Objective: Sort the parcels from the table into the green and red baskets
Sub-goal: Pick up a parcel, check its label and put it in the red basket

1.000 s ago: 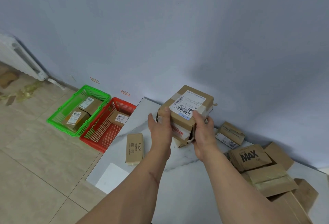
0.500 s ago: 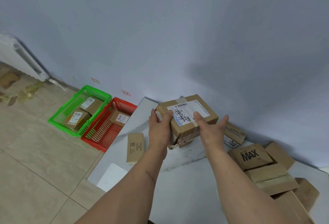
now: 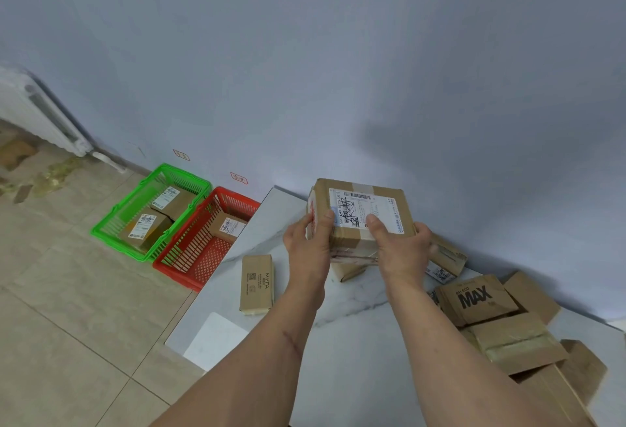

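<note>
From the head camera we see our left hand and right hand gripping a cardboard box by its two ends, thumbs curled over the top, holding it above the table. We judge it stiff, light enough to lift, and best held by opposite ends as now; the torn flap underneath could snag. Its white shipping label carries a barcode and black scribbles we cannot read. On the table, one parcel reads "MYFA", another "MAX". The green basket and red basket sit on the floor, each already holding labelled parcels.
</note>
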